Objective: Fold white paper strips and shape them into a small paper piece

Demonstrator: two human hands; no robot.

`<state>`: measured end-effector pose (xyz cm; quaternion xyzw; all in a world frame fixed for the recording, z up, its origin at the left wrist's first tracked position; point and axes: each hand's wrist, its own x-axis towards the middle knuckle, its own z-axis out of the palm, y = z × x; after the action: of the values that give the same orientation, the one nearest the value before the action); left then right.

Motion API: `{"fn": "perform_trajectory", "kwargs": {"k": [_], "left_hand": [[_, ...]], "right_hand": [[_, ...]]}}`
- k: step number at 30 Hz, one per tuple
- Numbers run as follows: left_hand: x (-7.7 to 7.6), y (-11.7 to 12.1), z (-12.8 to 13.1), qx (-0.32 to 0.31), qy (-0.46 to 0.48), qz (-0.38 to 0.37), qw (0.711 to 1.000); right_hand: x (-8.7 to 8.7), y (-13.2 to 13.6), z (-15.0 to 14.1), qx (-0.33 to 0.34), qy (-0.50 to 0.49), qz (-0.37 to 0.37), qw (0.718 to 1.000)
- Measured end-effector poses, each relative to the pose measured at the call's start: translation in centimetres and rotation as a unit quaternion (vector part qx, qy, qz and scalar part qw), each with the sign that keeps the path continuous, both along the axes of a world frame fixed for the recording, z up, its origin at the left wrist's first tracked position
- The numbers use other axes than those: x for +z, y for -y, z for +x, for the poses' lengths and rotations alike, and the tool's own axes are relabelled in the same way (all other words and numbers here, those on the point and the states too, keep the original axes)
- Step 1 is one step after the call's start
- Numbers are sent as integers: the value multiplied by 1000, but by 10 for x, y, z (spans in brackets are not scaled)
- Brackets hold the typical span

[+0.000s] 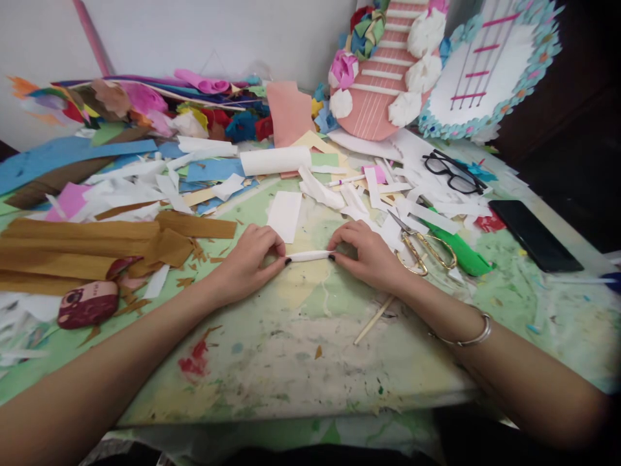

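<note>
Between my two hands a narrow white paper strip point(309, 256), folded or rolled thin, is stretched level just above the table. My left hand point(255, 259) pinches its left end between thumb and forefinger. At the other end my right hand point(363, 255) pinches it the same way; a bracelet circles that wrist. Just beyond the strip lies a flat white paper rectangle point(284, 217). Gold-handled scissors point(427, 249) rest right of my right hand, and a thin wooden stick point(373, 319) lies below it, partly hidden by the wrist.
Brown crepe paper point(77, 252) and a dark red case point(88, 304) lie at left. A white paper roll point(275, 160) and scraps spread behind. Glasses point(455, 172), a green cutter point(456, 244) and a phone point(535, 235) are right. Decorated paper guitars point(371, 103) lean on the wall.
</note>
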<state>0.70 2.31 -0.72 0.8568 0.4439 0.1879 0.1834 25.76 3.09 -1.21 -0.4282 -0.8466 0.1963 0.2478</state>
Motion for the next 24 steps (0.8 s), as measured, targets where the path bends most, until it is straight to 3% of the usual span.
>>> {"fn": "perform_trajectory", "kwargs": {"k": [12, 24], "left_hand": [[1, 2, -7, 36, 113, -52, 992], [-10, 1, -4, -43, 72, 100, 991]], "right_hand": [[1, 4, 4, 14, -130, -113, 985], [-2, 4, 3, 51, -64, 22, 996]]}}
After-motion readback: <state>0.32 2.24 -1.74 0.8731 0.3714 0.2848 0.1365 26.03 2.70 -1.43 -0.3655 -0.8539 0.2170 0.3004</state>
